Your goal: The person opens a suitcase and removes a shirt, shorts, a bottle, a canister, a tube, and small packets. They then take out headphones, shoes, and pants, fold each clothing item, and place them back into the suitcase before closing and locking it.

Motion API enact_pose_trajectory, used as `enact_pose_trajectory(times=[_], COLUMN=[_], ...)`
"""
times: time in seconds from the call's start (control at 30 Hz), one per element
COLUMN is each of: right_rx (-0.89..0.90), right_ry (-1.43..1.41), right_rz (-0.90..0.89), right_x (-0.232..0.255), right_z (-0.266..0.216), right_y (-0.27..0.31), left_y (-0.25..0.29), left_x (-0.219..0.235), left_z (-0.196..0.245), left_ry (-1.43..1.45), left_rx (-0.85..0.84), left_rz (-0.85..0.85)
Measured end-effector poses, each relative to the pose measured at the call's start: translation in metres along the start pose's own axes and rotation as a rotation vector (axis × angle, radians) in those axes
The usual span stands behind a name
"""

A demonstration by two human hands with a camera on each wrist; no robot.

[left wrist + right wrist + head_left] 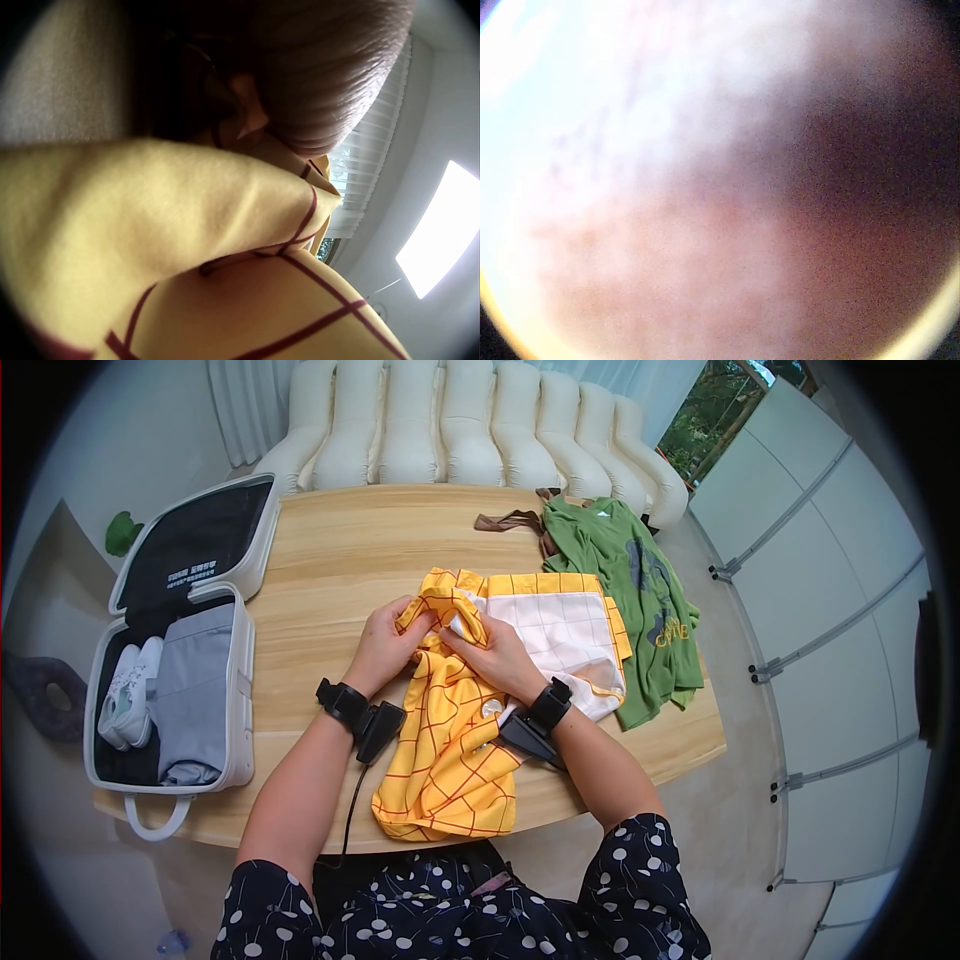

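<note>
On the table lies a yellow garment (440, 760) with a red check and a pale inner side that faces up at the right. My left hand (382, 645) pinches a bunched fold near its top edge. Close beside it, my right hand (508, 665) grips the same fold, thumb and fingers bent into the cloth. Yellow checked cloth (187, 217) fills much of the left wrist view, under the skin of a hand (337, 75). Only a pinkish and white blur shows in the right wrist view. The fingertips are partly hidden in the folds.
A green printed T-shirt (645, 610) and a brown strap (510, 521) lie on the wooden table (330, 550) at the right and back. An open white suitcase (243, 700) at the left holds white shoes (130, 690) and folded grey clothing (195, 690). A cream sofa (470, 430) stands behind.
</note>
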State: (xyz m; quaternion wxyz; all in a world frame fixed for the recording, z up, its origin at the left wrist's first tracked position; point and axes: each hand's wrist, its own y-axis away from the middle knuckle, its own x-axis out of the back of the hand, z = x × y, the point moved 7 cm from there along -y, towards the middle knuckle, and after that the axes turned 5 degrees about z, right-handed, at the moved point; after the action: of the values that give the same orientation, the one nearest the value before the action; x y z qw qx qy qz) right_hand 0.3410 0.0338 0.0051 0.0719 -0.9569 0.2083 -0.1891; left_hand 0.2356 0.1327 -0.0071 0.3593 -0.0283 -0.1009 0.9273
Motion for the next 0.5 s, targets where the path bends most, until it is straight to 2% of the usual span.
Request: enact_pose_trajectory(times=[0.5], right_rx=[-0.005], right_ry=[-0.026], right_rz=[0.002], right_x=[-0.0004], right_z=[0.0007], right_y=[-0.0002], left_y=[-0.001], left_x=[0.0008], left_z=[-0.001], left_ry=[-0.017], left_rx=[-0.015], left_rz=[0.005])
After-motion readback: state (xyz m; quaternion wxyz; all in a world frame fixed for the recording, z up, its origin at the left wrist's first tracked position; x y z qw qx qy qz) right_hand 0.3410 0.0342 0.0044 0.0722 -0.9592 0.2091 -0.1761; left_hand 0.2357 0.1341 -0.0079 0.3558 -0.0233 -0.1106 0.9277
